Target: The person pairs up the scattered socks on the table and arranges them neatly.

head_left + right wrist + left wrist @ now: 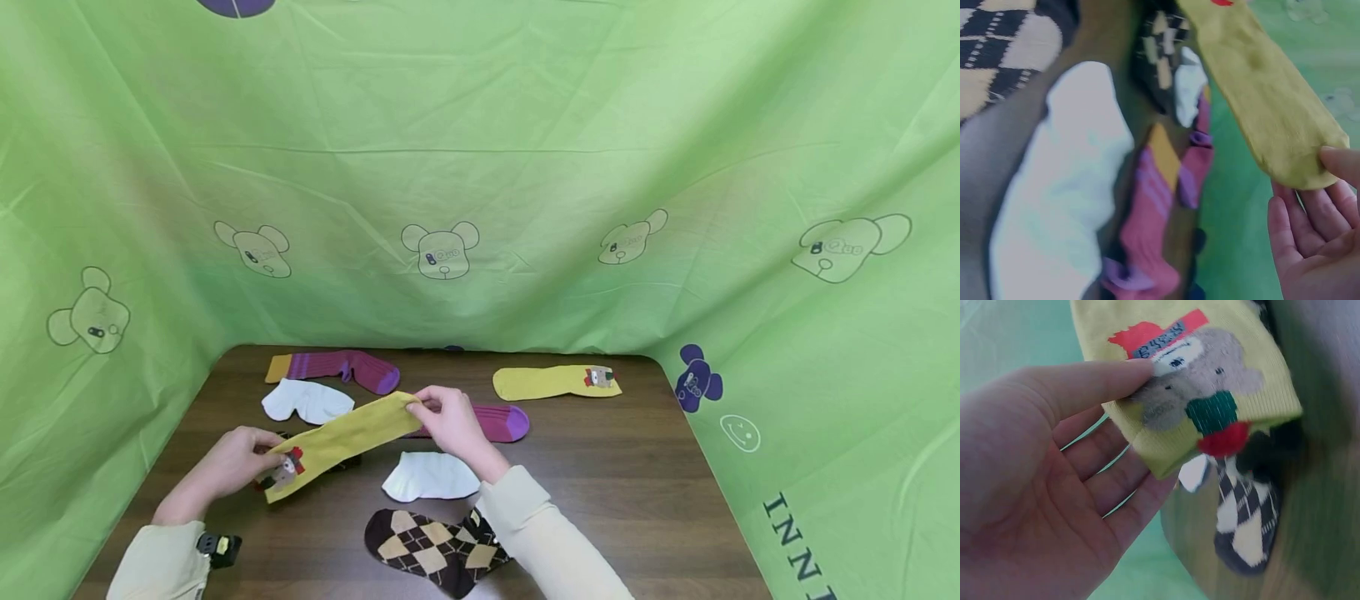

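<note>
Your left hand (232,460) and right hand (452,422) pinch a long yellow knit sock (347,435), seemingly above a dark argyle sock (1160,56)

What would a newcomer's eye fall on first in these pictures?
Probably the long yellow fabric sock with a cartoon animal, held out between the left hand and right hand above the brown wood-grain table. A second yellow sock with a similar figure lies toward the table's back right corner. Behind the table hangs a bright green cloth backdrop printed with outlined bear-like heads.
</note>
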